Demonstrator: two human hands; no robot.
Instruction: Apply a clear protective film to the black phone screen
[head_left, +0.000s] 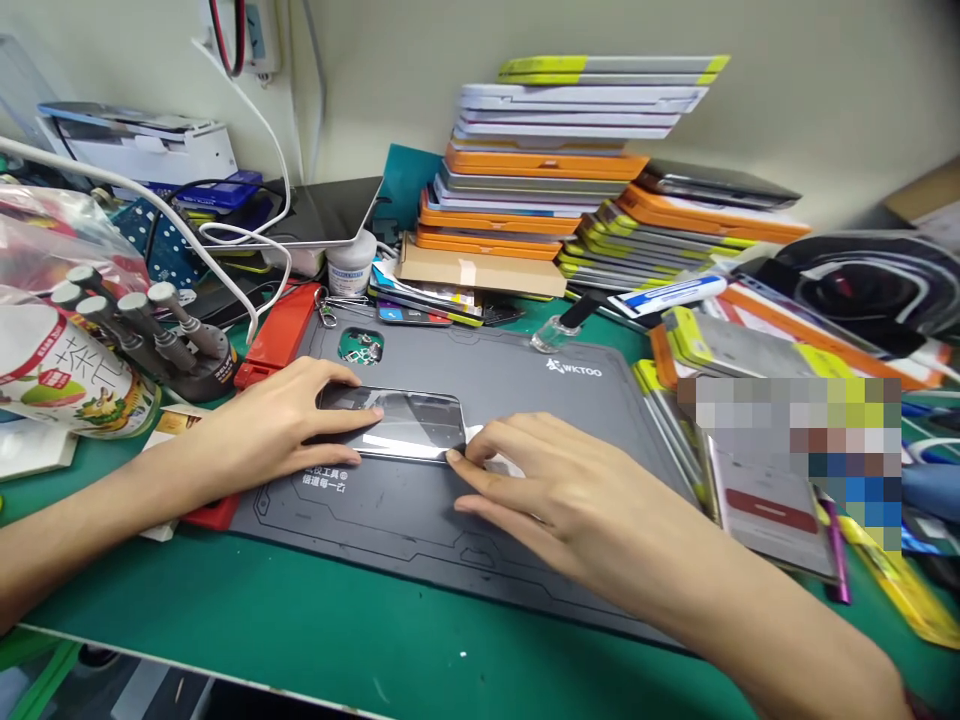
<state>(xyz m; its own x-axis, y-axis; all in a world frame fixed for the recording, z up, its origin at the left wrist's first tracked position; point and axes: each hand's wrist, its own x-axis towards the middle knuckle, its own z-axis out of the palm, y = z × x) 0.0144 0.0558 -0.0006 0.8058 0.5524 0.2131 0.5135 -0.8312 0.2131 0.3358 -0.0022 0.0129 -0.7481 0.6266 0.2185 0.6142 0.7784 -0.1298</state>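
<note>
A smartphone (420, 425) with a dark, glossy screen lies face up on a grey work mat (420, 540). My left hand (300, 415) grips its left end, one finger along the far edge, one over the glass and another near the close edge. At the phone's right end is my right hand (547, 475), fingers curled together with the tips at the near corner. Something whitish and thin (502, 465) shows under those fingers; its kind is unclear. Small metal parts (364, 348) sit in the mat's cut-out beyond the phone.
A small glass bottle with a black cap (559, 328) stands at the mat's far edge. Grey-handled screwdrivers (161, 330) in a holder and a paper cup (67, 370) are at left. Stacked flat boxes (525, 190) rise behind. Another phone (769, 510) and a purple pen-like tool (836, 555) lie right.
</note>
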